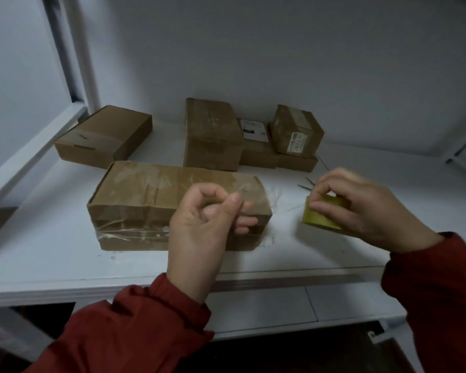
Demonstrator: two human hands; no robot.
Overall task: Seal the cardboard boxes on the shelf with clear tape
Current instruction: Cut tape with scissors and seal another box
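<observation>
Brown boxes (pixel 172 200) sit on a white shelf (pixel 51 238). The tape roll (pixel 323 214) is yellow. The sleeves (pixel 135 327) are red.

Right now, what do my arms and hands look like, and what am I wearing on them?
Both hands are bare, with no gloves, rings or watch showing. The left hand comes out of a dark red left sleeve with a gathered, elastic-looking cuff. The right hand comes out of a matching right sleeve. The fabric looks smooth and slightly puffy, with no visible markings.
</observation>
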